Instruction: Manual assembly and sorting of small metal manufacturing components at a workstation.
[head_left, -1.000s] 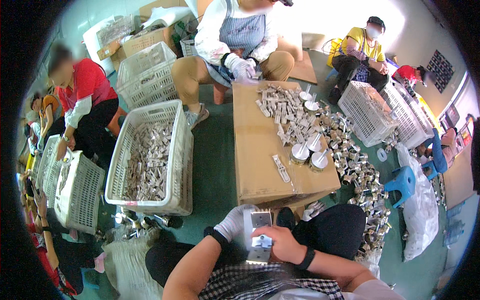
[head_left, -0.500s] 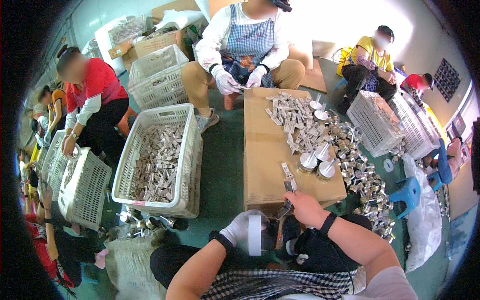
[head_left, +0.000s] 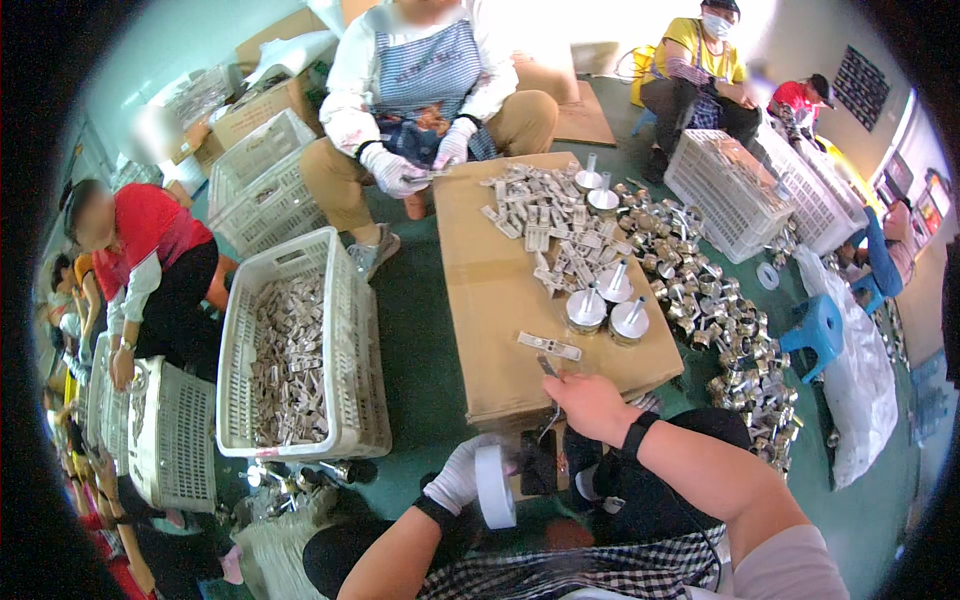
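Observation:
My left hand, in a white glove, is closed around a roll of white tape near my lap. My bare right hand grips a flat grey metal tool over the near edge of a cardboard box; its exact kind is unclear. Just beyond the tool tip, a slim pale metal fitting lies crosswise on the box. Three round silver pieces with upright stems stand to its right. Farther back is a pile of similar pale fittings.
Many round metal parts are heaped right of the box. A white crate of fittings stands left. A person in a checked apron sits across, holding a small piece. A blue stool and a white sack lie right.
The view has shifted, and the box appears turned. The lone fitting, which pointed away from me, now lies crosswise by the tool tip. Both hands keep their holds.

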